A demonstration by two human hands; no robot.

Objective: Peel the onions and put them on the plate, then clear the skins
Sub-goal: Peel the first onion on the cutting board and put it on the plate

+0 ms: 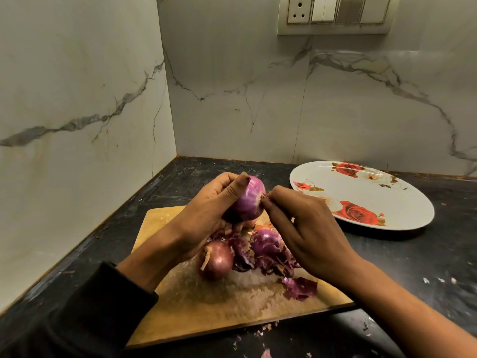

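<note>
Purple and glossy, the held onion (pixel 249 200) sits lifted above the cutting board (pixel 206 306), mostly stripped of its dry skin. It looks firm and dense for its size, and the bare layer is likely slick, so a wrap-around hold suits it better than a fingertip one.

Going from the left: the left hand (pixel 206 210) cups the onion from its left side and from beneath, fingers curled behind it and the thumb laid over the top. The forearm rises from a dark sleeve (pixel 85 313) at the lower left, wrist bent upward. Directly below this grip lies an unpeeled onion (pixel 216 259), brown and shiny, its papery skin intact. Beside it, under the gap between the two hands, a partly peeled onion (pixel 268 245) rests among loose skins (pixel 300 288), which are thin, brittle and light; they would scatter easily and are best gathered in a bunch.

On the right of the held onion, the right hand (pixel 304 228) pinches at its tip with thumb and forefinger drawn together, seemingly on a last shred of skin or the root end; the shred itself is too small to make out. Its remaining fingers curl loosely downward.

Well beyond that pinch, to the right, the plate (pixel 413 202) with red roses holds no onions yet.
</note>
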